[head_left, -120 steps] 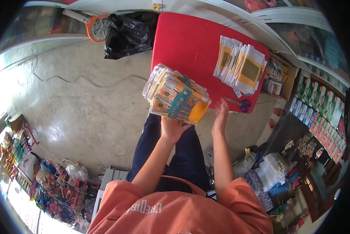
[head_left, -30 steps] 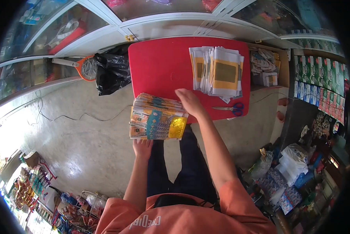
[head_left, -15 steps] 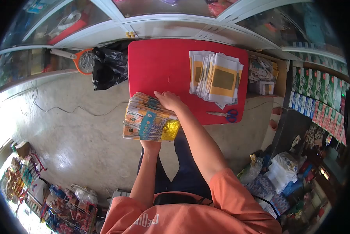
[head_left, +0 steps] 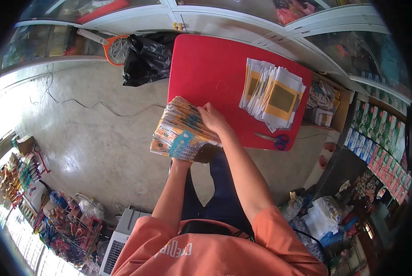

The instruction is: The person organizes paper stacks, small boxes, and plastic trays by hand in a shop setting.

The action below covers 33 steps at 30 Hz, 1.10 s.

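A thick fanned stack of printed packets (head_left: 183,133), orange, white and blue, is held at the near left edge of the red table (head_left: 201,64). My left hand (head_left: 182,163) supports it from below, its fingers hidden under the stack. Against the stack's upper right side lies my right hand (head_left: 212,118), fingers bent over the edge. On the table's right side rests a pile of white and yellow packets (head_left: 277,96) with dark rectangles. Scissors (head_left: 279,141) with blue and red handles lie near the table's front right corner.
Behind the table stand glass-fronted cabinets (head_left: 242,30). A black plastic bag (head_left: 148,60) and an orange racket (head_left: 116,49) are at its left. A cardboard box (head_left: 341,110) of packets stands to the right, before shelved boxes (head_left: 376,122). Bagged goods (head_left: 72,225) lie at the lower left.
The view has turned and shifted, so the table appears farther right and tilted. The held stack is tipped differently, and its shiny yellow corner now looks dark. Both hands remain on it.
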Each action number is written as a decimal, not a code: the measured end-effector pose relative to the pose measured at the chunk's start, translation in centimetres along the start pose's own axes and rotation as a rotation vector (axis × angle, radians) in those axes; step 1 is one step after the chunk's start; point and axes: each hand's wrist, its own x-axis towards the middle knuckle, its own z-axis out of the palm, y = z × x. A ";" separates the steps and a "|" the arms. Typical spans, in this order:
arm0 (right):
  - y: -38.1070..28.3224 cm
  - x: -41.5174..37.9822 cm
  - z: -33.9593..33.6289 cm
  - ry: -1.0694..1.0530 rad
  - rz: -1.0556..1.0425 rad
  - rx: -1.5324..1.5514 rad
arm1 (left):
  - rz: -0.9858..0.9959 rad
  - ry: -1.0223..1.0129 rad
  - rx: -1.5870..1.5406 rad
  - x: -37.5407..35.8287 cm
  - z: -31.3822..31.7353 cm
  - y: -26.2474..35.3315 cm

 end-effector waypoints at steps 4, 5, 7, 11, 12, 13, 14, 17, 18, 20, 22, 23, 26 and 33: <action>0.2 -0.7 1.0 0.102 0.005 0.024 | -0.007 -0.021 0.010 0.3 -0.2 0.5; 0.5 -0.5 1.3 0.132 0.001 0.047 | 0.006 0.004 0.008 0.2 -0.2 0.6; 1.6 1.0 1.9 0.063 -0.023 -0.024 | -0.005 0.009 -0.003 -0.2 -0.1 0.8; 1.0 -1.0 2.0 0.123 0.017 -0.074 | -0.056 0.001 -0.010 -0.8 0.1 1.3; 0.9 -1.7 2.2 0.147 0.016 -0.076 | -0.082 0.001 -0.011 -1.0 0.2 1.4; 0.8 -2.2 2.3 0.171 0.015 -0.078 | -0.109 0.002 -0.014 -1.0 0.3 1.6; 0.8 -2.7 2.6 0.196 0.014 -0.082 | -0.105 -0.023 0.033 -0.7 -0.5 1.7; 2.4 -2.5 3.3 0.153 -0.011 0.016 | -0.107 -0.050 0.145 0.0 -3.3 2.2; 2.9 -2.7 3.7 0.143 0.001 0.087 | -0.118 -0.028 0.165 -0.1 -3.5 2.4; 4.1 -3.2 4.4 0.137 0.027 0.240 | -0.144 -0.014 0.204 -0.1 -3.8 3.0; 5.8 -3.1 5.9 0.179 0.051 0.326 | -0.179 -0.007 0.249 -0.3 -3.8 3.4; 6.8 -2.9 6.7 0.201 0.062 0.368 | -0.195 0.006 0.277 -0.5 -3.7 3.6; 9.4 -2.8 9.1 0.243 0.001 0.531 | -0.210 0.061 0.389 -1.1 -3.7 4.3; 11.4 -5.5 14.5 0.088 -0.107 1.234 | -0.258 -0.151 0.686 0.6 -8.0 7.8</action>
